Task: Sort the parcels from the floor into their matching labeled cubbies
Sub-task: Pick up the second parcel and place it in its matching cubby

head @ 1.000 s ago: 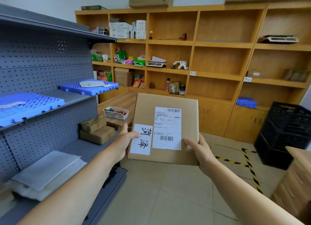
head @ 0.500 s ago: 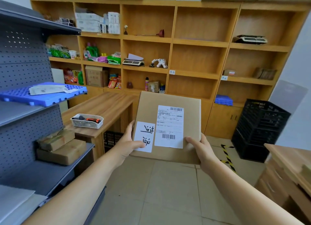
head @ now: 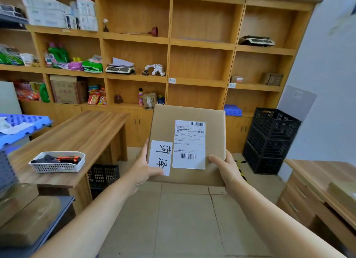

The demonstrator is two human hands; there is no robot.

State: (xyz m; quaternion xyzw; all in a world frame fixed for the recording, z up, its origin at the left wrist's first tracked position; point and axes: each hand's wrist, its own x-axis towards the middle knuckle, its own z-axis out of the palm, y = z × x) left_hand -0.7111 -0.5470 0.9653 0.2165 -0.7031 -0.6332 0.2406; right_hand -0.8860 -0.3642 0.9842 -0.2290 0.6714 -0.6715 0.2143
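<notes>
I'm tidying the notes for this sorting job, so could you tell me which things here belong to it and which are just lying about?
Job: parcel in left hand and right hand; handwritten label; shelf tags.

Lying about: white basket, plunger, scales, black crates.

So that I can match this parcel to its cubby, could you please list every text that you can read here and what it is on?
"菏泽", handwritten and turned sideways: white slip on the cardboard parcel held by the left hand and right hand.
Shipping label on the parcel: barcodes and fine print, too small to read.
Cubby tags and on the wooden shelf edges: handwritten, too blurred to read.
Shelf goods' packaging: unreadable.
</notes>
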